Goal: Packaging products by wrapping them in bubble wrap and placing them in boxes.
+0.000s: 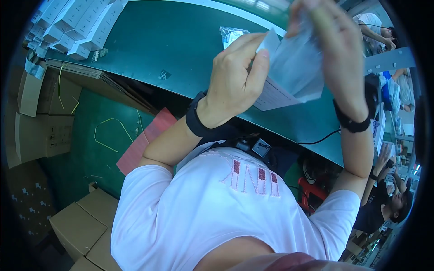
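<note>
My left hand (pixel 235 79) is closed around one side of a white cardboard box (pixel 276 95), its thumb pressed on a raised flap. The box is tilted above the green table, and small print covers its near side. Out of its open end comes a clear plastic bag (pixel 296 58), crumpled and see-through. My right hand (pixel 341 56), blurred by motion, has its fingers bent over the upper end of this bag. What lies inside the bag cannot be made out. Behind my left hand, a small clear packet (pixel 232 36) rests on the table.
Stacked white boxes (pixel 79 22) stand at the table's far left. Below the green table (pixel 149 40) are brown cartons (pixel 83 221) and a pink sheet (pixel 147 140). A black cable (pixel 318 141) crosses the table's near edge. Other people (pixel 384 205) work at the right.
</note>
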The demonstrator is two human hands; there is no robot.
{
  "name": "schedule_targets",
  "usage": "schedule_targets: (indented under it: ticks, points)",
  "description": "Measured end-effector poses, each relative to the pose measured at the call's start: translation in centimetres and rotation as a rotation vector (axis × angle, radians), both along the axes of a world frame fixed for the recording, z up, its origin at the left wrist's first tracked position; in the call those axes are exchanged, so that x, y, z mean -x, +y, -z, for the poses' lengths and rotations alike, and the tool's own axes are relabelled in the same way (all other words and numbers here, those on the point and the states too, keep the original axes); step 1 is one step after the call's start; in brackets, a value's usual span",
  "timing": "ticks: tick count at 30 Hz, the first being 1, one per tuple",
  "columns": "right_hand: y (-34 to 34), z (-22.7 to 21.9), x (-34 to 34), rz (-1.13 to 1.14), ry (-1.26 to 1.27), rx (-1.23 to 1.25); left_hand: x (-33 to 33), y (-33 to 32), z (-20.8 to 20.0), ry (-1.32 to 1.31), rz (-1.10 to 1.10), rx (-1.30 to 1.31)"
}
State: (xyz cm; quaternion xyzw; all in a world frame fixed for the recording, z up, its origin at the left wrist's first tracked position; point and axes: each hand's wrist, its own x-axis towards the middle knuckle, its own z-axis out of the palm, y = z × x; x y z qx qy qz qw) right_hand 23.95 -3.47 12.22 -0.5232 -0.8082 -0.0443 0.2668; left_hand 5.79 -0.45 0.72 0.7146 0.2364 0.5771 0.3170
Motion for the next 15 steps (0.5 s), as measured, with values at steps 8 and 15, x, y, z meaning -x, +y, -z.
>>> schedule_targets:
  ticks: [8,15]
  points:
    - [-1.2,-4.8,-4.3,-0.029,0.082,0.035,0.2,-0.8,1.9,0.199,0.570,0.134]
    - [11.7,12.0,-2.4,0.103,0.239,0.435,9.6,-0.9,0.1,-0.011,0.214,0.155]
